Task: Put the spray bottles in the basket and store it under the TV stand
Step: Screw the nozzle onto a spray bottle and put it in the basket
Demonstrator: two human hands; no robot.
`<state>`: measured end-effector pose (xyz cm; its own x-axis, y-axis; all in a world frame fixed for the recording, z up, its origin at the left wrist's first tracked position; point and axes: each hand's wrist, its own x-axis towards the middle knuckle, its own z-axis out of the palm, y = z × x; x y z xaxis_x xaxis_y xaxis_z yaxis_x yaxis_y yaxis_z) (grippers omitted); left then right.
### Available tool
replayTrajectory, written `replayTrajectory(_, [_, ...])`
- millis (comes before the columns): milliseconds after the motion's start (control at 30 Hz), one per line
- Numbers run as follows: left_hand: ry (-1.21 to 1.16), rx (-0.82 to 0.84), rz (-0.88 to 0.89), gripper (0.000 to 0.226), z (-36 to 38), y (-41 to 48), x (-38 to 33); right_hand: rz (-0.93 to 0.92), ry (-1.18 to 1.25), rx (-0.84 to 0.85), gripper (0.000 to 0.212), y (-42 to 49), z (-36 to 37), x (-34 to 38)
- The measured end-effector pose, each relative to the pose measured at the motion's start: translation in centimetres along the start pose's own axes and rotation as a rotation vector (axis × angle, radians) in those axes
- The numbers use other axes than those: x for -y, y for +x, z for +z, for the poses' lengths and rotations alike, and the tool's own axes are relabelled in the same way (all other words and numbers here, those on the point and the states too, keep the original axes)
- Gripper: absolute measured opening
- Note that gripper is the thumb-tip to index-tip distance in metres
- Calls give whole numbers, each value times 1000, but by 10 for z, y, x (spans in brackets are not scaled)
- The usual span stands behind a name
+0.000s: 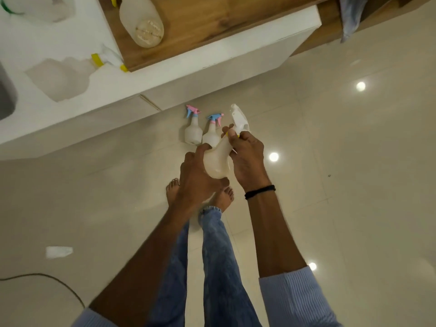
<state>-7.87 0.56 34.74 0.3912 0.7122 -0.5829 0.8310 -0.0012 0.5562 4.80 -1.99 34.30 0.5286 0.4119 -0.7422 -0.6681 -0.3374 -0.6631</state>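
Note:
Both of my hands hold one translucent white spray bottle (218, 161) above the floor. My left hand (195, 178) wraps its body from below, and my right hand (247, 156) grips its neck under the white trigger head. Behind it, two small white spray bottles stand on the tiles, one with a pink and blue head (193, 131) and one with a blue and pink head (211, 134). On the white TV stand (212, 60) lies another spray bottle with a yellow collar (68, 75). A large bottle (141, 22) lies on the wooden top. No basket is in view.
My bare feet (226, 197) stand on glossy beige tiles below the held bottle. A white scrap (59, 252) and a black cable (47, 279) lie on the floor at the left. A cloth (351, 15) hangs at the upper right.

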Motion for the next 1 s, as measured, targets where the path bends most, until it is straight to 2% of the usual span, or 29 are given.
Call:
replayTrajectory(33, [5,8,11,96,-6,1,1,-2,0,37,21,-5,1,4])
replayTrajectory(100, [43,-1,25,97,-14,0,3,-11,-34,-23,18,-8,4,6])
replayTrajectory(200, [46,-38,-3,100,-17,-11,5,-33,-68,-160,39,-16,22,7])
replayTrajectory(267, [3,-82,-22,99,-20,-21,5,-61,-144,-179,47,-25,35,11])
replayTrajectory(333, [-68,-114,-34,98,-33,-29,8,-133,-234,-70,46,-41,46,19])
replayTrajectory(433, [-229,-98,-45,98,-64,-40,16,-226,-341,212,21,-76,59,35])
replayTrajectory(533, [-346,-82,-6,95,-109,-58,25,-253,-492,471,32,-107,74,47])
replayTrajectory(667, [-445,-54,44,94,-167,-80,50,-220,-693,631,32,-146,113,48])
replayTrajectory(800, [-390,-132,31,100,-214,-95,91,-276,-748,682,28,-174,169,35])
replayTrajectory(1000, [-398,-364,-6,104,-295,-110,150,-491,-805,566,32,-214,276,-7])
